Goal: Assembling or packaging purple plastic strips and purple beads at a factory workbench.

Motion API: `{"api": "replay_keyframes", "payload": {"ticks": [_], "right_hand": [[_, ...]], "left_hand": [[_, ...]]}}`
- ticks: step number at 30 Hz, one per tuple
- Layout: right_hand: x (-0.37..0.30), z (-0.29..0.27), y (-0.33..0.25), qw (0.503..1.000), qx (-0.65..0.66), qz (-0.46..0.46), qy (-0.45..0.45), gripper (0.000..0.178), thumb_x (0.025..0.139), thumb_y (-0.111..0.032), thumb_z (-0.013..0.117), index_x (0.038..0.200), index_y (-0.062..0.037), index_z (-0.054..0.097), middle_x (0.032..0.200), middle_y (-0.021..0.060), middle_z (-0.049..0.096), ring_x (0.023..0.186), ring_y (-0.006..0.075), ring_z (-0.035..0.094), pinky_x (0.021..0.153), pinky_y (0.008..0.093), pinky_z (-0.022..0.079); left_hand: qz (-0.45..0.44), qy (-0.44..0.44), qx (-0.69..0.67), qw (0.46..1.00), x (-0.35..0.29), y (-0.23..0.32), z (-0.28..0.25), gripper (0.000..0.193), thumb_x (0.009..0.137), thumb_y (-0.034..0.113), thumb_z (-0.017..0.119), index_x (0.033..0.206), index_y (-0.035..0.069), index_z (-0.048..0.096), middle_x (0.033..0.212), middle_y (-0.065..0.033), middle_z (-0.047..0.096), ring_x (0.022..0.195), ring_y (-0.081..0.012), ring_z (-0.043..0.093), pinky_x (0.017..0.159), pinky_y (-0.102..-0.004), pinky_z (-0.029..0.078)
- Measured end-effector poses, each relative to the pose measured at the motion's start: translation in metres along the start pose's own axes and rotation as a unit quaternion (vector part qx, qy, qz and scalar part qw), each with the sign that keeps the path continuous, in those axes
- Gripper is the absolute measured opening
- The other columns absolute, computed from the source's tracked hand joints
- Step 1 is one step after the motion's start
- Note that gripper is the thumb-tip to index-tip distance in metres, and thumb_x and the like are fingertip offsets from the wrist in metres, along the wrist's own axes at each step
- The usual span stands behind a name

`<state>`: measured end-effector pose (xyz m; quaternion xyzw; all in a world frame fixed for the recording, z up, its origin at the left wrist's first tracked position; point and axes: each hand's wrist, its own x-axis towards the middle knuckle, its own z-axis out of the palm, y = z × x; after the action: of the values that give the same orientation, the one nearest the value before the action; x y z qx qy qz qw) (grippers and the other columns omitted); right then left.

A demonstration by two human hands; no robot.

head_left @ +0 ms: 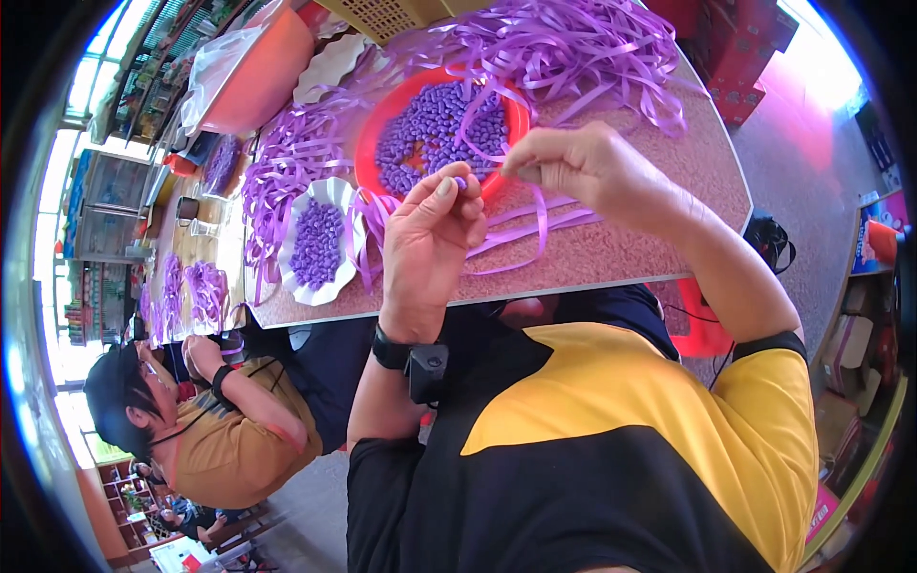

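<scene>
- Looking in the head view, the left hand (430, 229) is raised over the near edge of the tabletop (712, 177), just before the red bowl (364, 143); its thumb and fingertips are closed in a pinch on one small purple bead (460, 183)
- The right hand (511, 164) is beside it, also above the tabletop; its thumb and forefinger are nearly together, and a thin purple ribbon (543, 229) appears to pass through them, though the exact grip is too small to tell
- Between the two hands there is a narrow gap, and I cannot tell whether the ribbon goes inside the bead
- Many loose beads (420, 124) lie in the red bowl behind the hands, and more are in the white scalloped plate (289, 272) to the left; a big ribbon heap (583, 48) lies beyond the bowl
- The step in hand seems to be joining bead and ribbon at the fingertips, by my judgement
- For the next move, I think the left hand must hold the bead steady, while the right hand needs a fine, controlled pull or push of the ribbon, without letting the loose loops catch on the bowl
</scene>
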<state>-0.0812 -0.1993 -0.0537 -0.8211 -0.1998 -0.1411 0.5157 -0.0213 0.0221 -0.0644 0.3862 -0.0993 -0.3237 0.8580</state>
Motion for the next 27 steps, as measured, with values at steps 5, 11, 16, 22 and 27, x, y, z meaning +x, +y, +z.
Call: {"api": "replay_keyframes", "payload": {"ticks": [5,11,16,22,27], "right_hand": [[-0.002,0.000,-0.007,0.993,-0.079,0.080,-0.026,0.017,0.094,-0.007,0.061,0.110,-0.0020,0.065,0.089,0.0111,0.069,0.082,0.0162,0.066,0.075,0.0287,0.050],[-0.001,-0.004,-0.009,0.990,-0.103,0.097,-0.012,0.018,0.092,-0.005,0.062,0.110,-0.0026,0.066,0.088,0.0149,0.069,0.082,0.0193,0.068,0.073,0.0299,0.051],[-0.001,-0.005,-0.008,0.988,-0.131,0.082,-0.017,0.017,0.092,-0.005,0.062,0.108,-0.0015,0.066,0.088,0.0163,0.069,0.080,0.0210,0.069,0.072,0.0310,0.051],[-0.001,-0.006,-0.008,0.989,-0.117,0.087,0.002,0.017,0.092,-0.006,0.062,0.108,-0.0011,0.066,0.086,0.0155,0.069,0.079,0.0204,0.068,0.072,0.0307,0.051],[-0.001,-0.006,-0.006,0.991,-0.109,0.081,0.018,0.017,0.092,-0.005,0.061,0.108,-0.0008,0.066,0.085,0.0152,0.069,0.079,0.0189,0.068,0.071,0.0300,0.051]], "left_hand": [[-0.019,-0.032,-0.077,0.996,0.006,-0.006,-0.003,0.022,0.099,0.013,0.056,0.117,0.001,0.060,0.101,-0.0096,0.061,0.084,-0.0157,0.054,0.065,-0.0262,0.043],[-0.013,-0.019,-0.064,0.998,0.009,-0.004,0.000,0.022,0.099,0.013,0.057,0.118,0.002,0.060,0.102,-0.0095,0.061,0.084,-0.0158,0.054,0.066,-0.0259,0.044],[0.005,0.015,-0.046,0.999,0.011,-0.004,0.007,0.021,0.100,0.016,0.057,0.116,0.004,0.060,0.100,-0.0064,0.061,0.085,-0.0157,0.054,0.070,-0.0274,0.045],[0.005,-0.003,-0.061,0.998,0.015,-0.009,0.011,0.019,0.100,0.014,0.056,0.114,0.002,0.060,0.097,-0.0052,0.063,0.084,-0.0164,0.060,0.067,-0.0291,0.047],[0.024,0.002,-0.036,0.999,0.014,-0.011,0.017,0.019,0.099,0.013,0.057,0.115,0.003,0.061,0.097,-0.0053,0.063,0.085,-0.0160,0.059,0.069,-0.0292,0.046]]}}
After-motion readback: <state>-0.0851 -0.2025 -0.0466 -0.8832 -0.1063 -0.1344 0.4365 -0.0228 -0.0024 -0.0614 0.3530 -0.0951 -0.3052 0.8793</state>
